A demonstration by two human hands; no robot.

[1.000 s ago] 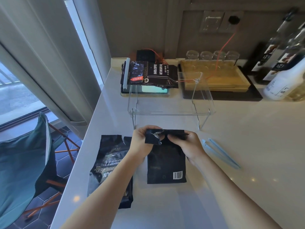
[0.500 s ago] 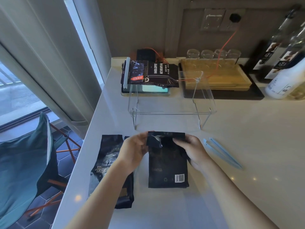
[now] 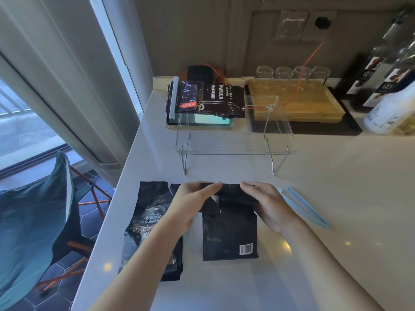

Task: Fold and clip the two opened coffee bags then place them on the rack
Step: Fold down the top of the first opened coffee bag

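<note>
A small black coffee bag [image 3: 229, 236] with a barcode lies flat on the white counter in front of me. My left hand [image 3: 190, 206] and my right hand [image 3: 267, 205] both pinch its torn top edge, which is folded down over the bag. A larger black coffee bag [image 3: 146, 225] with gold lettering lies to the left, partly under my left forearm, its top torn open. Two light blue bag clips [image 3: 303, 207] lie on the counter to the right of my right hand. The clear acrylic rack [image 3: 235, 151] stands just beyond the bags.
A clipped dark coffee bag [image 3: 206, 99] rests on the rack's far left. Behind are a wooden tray [image 3: 292, 102], several glasses [image 3: 292, 72], bottles [image 3: 386, 75] at the right and an orange cable [image 3: 312, 57]. The counter edge [image 3: 112, 198] drops to a chair at left.
Both hands have rolled the small bag's top further down toward me; the fold is now wider and the silver lining is mostly covered.
</note>
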